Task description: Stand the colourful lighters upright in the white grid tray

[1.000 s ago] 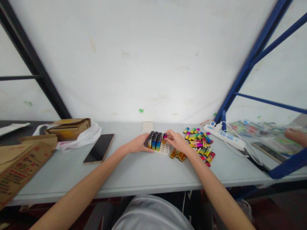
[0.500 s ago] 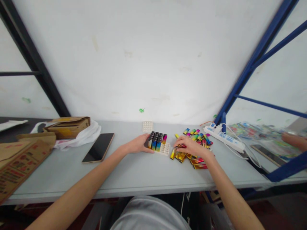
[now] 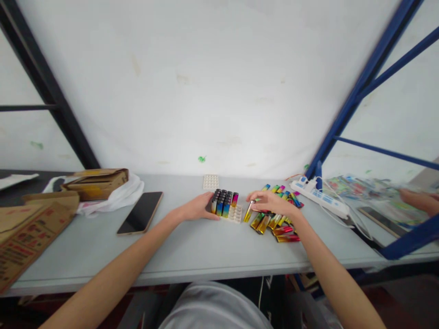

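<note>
A white tray with round holes (image 3: 236, 213) lies on the grey table, several lighters with black tops (image 3: 222, 201) upright in its left part. My left hand (image 3: 200, 206) rests at the tray's left side, thumb and fingers spread around the standing lighters' edge. My right hand (image 3: 266, 202) is just right of the tray, its fingers closed on a gold lighter (image 3: 248, 212) that leans upward. Beneath and behind that hand lies a loose pile of shiny coloured lighters (image 3: 263, 224).
A second white tray (image 3: 211, 181) lies near the wall. On the left are a phone (image 3: 140, 213), a white bag (image 3: 132, 188) and cardboard boxes (image 3: 37, 224). A power strip (image 3: 320, 199) and blue frame stand right; beyond, another person's hand (image 3: 419, 201) shows.
My right hand has lifted slightly from the pile and taken hold of a gold lighter, which now stands more upright. The left hand has stayed at the tray.
</note>
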Motion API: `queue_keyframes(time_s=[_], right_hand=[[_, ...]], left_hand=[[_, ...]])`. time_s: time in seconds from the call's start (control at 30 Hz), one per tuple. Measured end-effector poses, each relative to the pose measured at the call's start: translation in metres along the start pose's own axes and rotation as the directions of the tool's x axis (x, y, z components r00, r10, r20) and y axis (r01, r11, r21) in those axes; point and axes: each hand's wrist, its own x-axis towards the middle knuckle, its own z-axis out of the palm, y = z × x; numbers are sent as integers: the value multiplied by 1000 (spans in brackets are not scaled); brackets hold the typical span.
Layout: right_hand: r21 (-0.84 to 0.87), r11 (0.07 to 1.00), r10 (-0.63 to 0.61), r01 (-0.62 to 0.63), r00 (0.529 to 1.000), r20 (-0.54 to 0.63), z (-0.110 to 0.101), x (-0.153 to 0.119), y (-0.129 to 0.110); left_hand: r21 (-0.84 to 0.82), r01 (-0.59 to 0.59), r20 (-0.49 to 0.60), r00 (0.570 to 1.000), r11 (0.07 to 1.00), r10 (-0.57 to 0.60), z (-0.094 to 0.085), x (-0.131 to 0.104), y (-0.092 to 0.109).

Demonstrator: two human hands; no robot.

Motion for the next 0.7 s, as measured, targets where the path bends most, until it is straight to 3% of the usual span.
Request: queue_keyframes(time_s=[0.13, 0.2, 0.4, 0.7], right_hand=[[352, 932, -13, 88, 978, -208, 14, 10, -7], [445, 885, -3, 137, 957, -288, 22, 21, -12], [404, 893, -31, 199, 922, -386, 44, 50, -15], [382, 923, 212, -42, 886, -414, 70, 59, 2]], left_hand=[[-11, -27, -2, 1000, 1000, 27, 0, 1, -1], [-13, -40, 6, 999, 999, 40, 0, 1, -2], [14, -33, 8, 999, 999, 33, -1, 0, 2], [10, -27, 26, 999, 1000, 26, -2, -1, 4]])
